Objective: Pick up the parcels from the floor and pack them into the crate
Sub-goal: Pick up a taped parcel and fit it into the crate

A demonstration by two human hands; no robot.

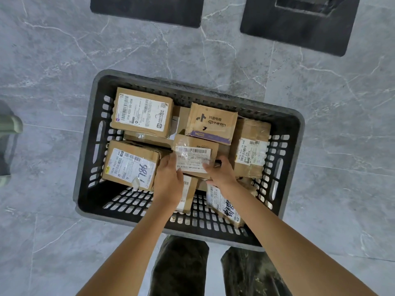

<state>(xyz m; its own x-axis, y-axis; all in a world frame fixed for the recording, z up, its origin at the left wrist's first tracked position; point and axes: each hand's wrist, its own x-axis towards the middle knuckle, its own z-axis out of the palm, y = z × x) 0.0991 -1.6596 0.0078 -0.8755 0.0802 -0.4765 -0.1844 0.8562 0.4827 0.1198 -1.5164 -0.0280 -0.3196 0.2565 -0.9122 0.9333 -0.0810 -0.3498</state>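
Note:
A black slatted crate [292, 133] stands on the grey floor and holds several cardboard parcels. In its middle lies a small taped parcel [193, 155] with a white barcode label. My left hand [167, 180] grips that parcel's left side and my right hand [220, 171] grips its right side, both inside the crate. Around it sit a labelled box at the back left [142, 112], a box with purple print [210, 123], a box at the right [252, 146] and a box marked in blue pen at the left [130, 164]. More parcels lie partly hidden under my hands.
Two black mats [147, 11] [299, 30] lie on the marble-patterned floor beyond the crate. A grey-green object [8, 133] pokes in at the left edge. My legs in dark trousers [181, 265] stand right at the crate's near rim.

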